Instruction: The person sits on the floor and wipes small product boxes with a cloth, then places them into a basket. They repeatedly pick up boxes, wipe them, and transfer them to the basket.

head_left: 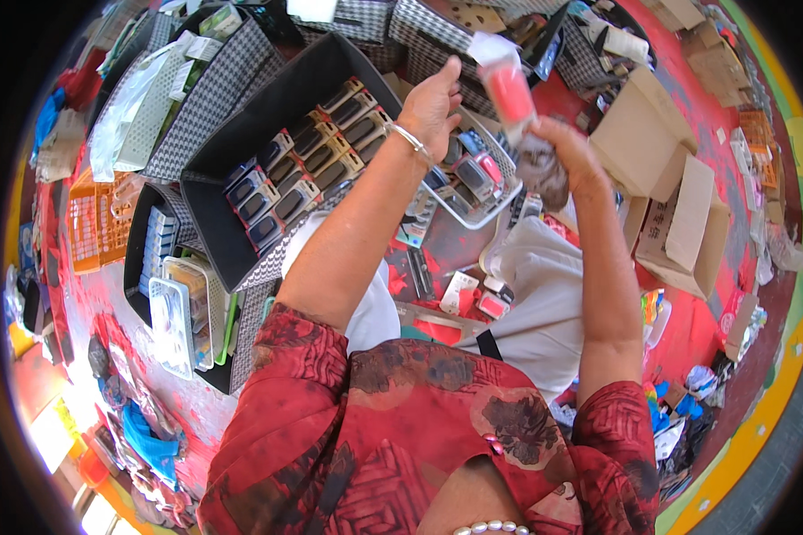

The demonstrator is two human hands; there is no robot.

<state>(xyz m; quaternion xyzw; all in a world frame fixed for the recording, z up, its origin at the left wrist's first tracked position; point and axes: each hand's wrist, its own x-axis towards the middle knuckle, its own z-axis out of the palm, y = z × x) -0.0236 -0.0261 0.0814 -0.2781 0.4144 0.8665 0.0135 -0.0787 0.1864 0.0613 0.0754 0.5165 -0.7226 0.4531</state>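
Note:
My right hand (567, 152) is raised at the upper middle, closed on a red-and-white package (510, 94) that is smeared by motion. Below that hand hangs a brownish, see-through plastic bag (542, 174); whether the fingers hold it too I cannot make out. My left hand (430, 111), a silver bangle at its wrist, is held up just left of the package with fingers apart and nothing in them. Under my left forearm stands a black box (214, 209) with rows of small carded packs (310, 143) with dark fronts. A white basket (506, 198) between my hands holds similar packs.
Houndstooth storage boxes (232, 85) crowd the far left. Opened cardboard boxes (678, 223) stand at right. Clear plastic containers (171, 325) and an orange basket (94, 227) are at left. Small packs (462, 294) lie on the red floor before my knees.

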